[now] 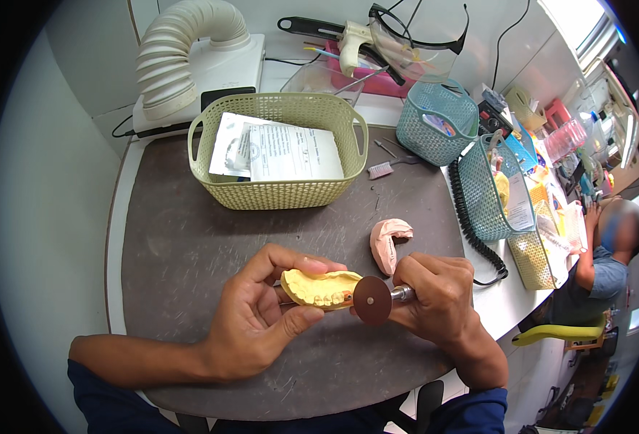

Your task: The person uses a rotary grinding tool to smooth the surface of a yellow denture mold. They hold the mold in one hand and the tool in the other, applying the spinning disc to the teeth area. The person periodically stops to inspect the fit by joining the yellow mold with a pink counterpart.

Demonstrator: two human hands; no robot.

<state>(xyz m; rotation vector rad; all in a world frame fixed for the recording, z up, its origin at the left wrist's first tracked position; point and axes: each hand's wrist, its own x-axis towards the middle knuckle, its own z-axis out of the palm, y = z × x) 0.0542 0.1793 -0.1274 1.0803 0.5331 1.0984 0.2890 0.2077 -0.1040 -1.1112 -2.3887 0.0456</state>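
Between the fingers and thumb of my left hand (pixel 258 318) is a yellow plaster dental model (pixel 312 286), its row of teeth toward me and a small orange-brown patch near its right end. My right hand (pixel 435 300) grips a metal rotary handpiece (pixel 403 293) that carries a round brown cutting disc (pixel 372 300). The disc overlaps the right end of the model; whether it touches cannot be told. Just beyond my right hand, a pink dental model (pixel 387 244) lies on the dark work surface (pixel 189 246).
A green basket (pixel 276 195) with papers stands ahead, a brush (pixel 381 170) and thin tools to its right. Blue baskets (pixel 435 123) and a black coiled cord (pixel 471 224) line the right. A white ribbed hose (pixel 164 65) rises far left. Another person (pixel 601 253) sits far right.
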